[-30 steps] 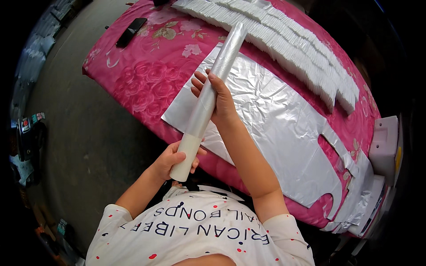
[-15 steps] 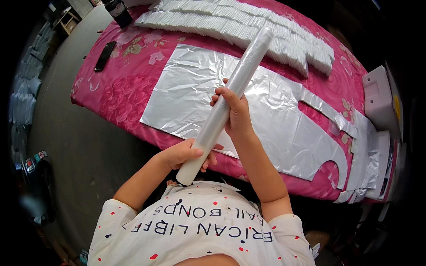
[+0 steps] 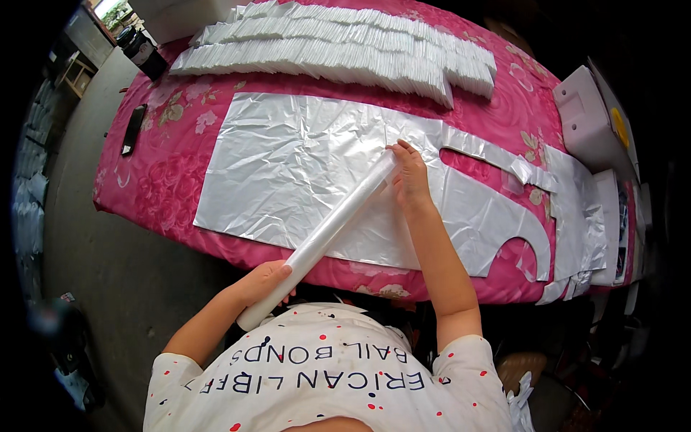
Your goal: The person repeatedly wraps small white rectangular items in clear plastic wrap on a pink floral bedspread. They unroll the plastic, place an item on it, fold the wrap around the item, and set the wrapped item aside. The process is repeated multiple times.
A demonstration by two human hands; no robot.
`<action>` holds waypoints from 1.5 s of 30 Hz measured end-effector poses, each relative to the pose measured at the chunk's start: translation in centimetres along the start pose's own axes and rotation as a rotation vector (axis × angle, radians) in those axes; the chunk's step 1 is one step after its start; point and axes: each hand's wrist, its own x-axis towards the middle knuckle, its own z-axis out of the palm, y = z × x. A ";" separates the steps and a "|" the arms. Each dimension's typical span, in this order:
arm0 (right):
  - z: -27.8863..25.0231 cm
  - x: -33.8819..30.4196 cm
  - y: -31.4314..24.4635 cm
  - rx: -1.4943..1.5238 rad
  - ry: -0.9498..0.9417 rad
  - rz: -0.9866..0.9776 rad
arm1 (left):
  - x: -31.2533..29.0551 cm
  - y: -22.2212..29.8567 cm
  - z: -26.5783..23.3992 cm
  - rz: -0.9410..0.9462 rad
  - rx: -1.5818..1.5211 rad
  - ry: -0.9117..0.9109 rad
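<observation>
A long, narrow roll of pale plastic film slants across in front of me, its near end by my shirt. My left hand is wrapped round the roll's lower end. At its upper end is my right hand, fingertips bent over the rim and thumb lower down. Beneath the roll lies a flat, shiny whitish plastic sheet, creased, with curved cut-outs and strap-like strips at its right, shaped like an apron.
A pink flowered cloth covers the table. Rows of folded white packets line the back. A phone and a dark bottle are at left. A white box and more plastic sheets sit at right.
The roll has been lowered toward the sheet, tilting flatter. My right hand has slid from its middle to its upper end; my left still grips the lower end. The view has shifted.
</observation>
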 end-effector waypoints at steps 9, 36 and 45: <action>-2.4 -0.6 -3.6 -0.660 -0.161 0.027 | -1.4 -1.0 0.6 -0.032 0.078 0.035; -16.7 5.3 -13.5 -0.952 -0.067 -0.186 | -4.9 0.8 -6.4 -0.159 0.256 -0.297; -6.3 5.8 -7.7 -0.920 -0.356 -0.039 | 4.9 11.9 0.3 0.757 1.330 0.218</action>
